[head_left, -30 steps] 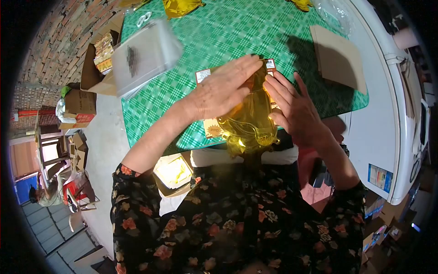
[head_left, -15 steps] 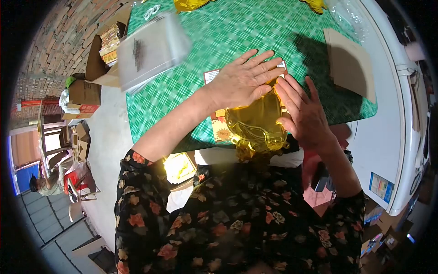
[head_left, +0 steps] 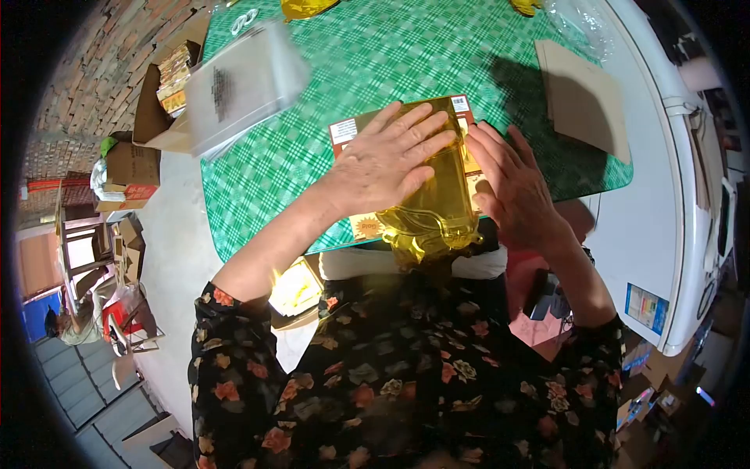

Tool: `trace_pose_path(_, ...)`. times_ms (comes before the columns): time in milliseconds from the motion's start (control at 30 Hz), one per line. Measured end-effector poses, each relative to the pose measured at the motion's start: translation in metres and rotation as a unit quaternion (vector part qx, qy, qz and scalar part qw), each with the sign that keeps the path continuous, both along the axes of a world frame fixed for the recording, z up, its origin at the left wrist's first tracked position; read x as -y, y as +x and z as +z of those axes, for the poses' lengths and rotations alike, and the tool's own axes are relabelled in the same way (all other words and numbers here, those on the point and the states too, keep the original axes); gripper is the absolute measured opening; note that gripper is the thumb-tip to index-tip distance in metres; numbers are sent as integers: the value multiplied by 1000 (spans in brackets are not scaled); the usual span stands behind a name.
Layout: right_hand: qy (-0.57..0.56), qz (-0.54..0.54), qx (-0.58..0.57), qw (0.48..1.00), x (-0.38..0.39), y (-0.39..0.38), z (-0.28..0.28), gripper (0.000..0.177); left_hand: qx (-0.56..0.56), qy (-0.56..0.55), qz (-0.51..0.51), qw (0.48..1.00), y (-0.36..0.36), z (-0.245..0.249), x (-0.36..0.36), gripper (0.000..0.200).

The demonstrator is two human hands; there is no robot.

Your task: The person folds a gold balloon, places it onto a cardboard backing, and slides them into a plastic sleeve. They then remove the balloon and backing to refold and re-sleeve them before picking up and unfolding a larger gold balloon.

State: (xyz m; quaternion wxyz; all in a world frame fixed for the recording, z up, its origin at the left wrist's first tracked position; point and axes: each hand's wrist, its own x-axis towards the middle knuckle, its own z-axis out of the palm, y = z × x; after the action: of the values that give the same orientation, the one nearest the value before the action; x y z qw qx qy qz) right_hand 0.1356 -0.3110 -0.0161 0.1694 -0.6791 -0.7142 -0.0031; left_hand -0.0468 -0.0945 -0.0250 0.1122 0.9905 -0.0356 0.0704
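Observation:
A shiny gold foil sheet (head_left: 437,187), which looks like a flat, uninflated foil balloon, lies over a printed card (head_left: 341,133) at the table's near edge. Its crumpled lower end hangs past that edge towards my body. My left hand (head_left: 394,160) rests flat on the foil with its fingers stretched out, covering part of both foil and card. At the foil's right side is my right hand (head_left: 512,184), fingers extended and slightly bent. Nothing shows in its grasp. "Gold" is printed on the card's lower left corner.
A stack of clear plastic sleeves (head_left: 242,86) lies on the green checked tablecloth (head_left: 383,55) at left. Brown cardboard sheets (head_left: 582,102) lie at right, beside a white appliance (head_left: 641,234). More gold foil (head_left: 308,8) is at the far edge. A box of packets (head_left: 152,109) stands left.
The whole view has shifted slightly. My left hand has slid down and left over the foil, uncovering more of the card's top edge. My right hand stays beside the foil.

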Motion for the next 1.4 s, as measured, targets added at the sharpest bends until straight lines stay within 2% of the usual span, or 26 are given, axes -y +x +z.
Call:
trace_pose_path(200,-24,19,33,999,35,-12,-6,71,-9,14,-19,1000,-1,3,-1,57)
trace_pose_path(600,117,72,-21,990,37,-9,-24,41,-22,35,-50,998,-1,-3,-3,60)
trace_pose_path(833,117,106,79,984,54,-22,8,41,-52,-16,-55,997,3,-4,-4,63)
trace_pose_path(1033,117,104,4,988,89,-51,31,34,-68,-22,-50,996,4,-2,-2,64)
trace_pose_path(1133,170,33,-79,982,105,-44,65,18,-65,-19,-44,997,3,-1,0,65)
trace_pose_path(1167,116,-98,-109,982,118,-37,85,14,-53,-9,-41,998,2,-2,1,64)
trace_pose_path(1200,190,-179,-115,958,114,-27,83,17,-40,3,-41,998,2,-5,2,63)
trace_pose_path(1267,339,-326,-152,870,105,-7,80,30,-17,11,-42,999,2,-5,2,62)
trace_pose_path(1333,401,-348,-253,809,70,25,87,26,4,4,-47,999,2,-4,2,62)
trace_pose_path(1367,393,-333,-111,850,47,39,92,28,-60,-16,-19,998,1,2,5,62)
trace_pose_path(1400,391,-308,-43,866,26,57,88,27,-123,-35,9,992,-2,13,10,62)
